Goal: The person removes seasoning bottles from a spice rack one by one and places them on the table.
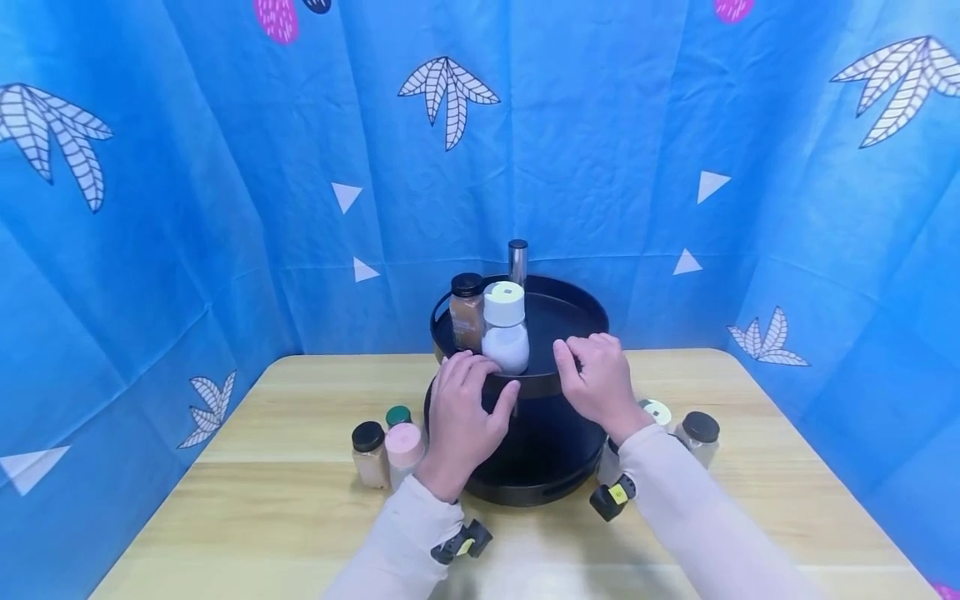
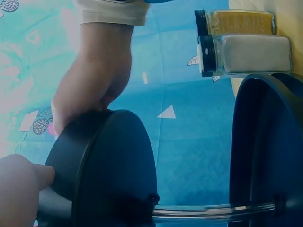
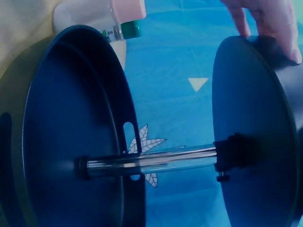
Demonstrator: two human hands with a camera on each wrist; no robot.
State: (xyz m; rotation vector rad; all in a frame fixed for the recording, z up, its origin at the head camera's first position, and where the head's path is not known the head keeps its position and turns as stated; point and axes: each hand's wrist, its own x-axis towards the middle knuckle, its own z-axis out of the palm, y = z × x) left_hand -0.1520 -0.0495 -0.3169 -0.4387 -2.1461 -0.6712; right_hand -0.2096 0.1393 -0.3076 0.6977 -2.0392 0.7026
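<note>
A black two-tier round tray (image 1: pixel 525 496) with a metal centre post (image 2: pixel 213 213) stands on the table. My left hand (image 1: pixel 465 412) holds the front left of the upper tier's rim, its fingertips close to a white-capped jar (image 1: pixel 505 329). In the left wrist view the left thumb (image 2: pixel 45 176) touches the tier's outer wall. On the right side of the same rim my right hand (image 1: pixel 596 375) grips with bent fingers; part of its hold is hidden. Beside the white-capped jar on the upper tier stands a black-capped brown spice jar (image 1: pixel 467 312).
Left of the tray stand a black-capped jar (image 1: pixel 370 454), a pink-capped jar (image 1: pixel 405 450) and a green-capped one (image 1: pixel 398 415). To its right, partly behind the right arm, are another black-capped jar (image 1: pixel 701 433) and a white-capped one (image 1: pixel 656 412). Blue patterned cloth (image 1: pixel 585 167) hangs around the table.
</note>
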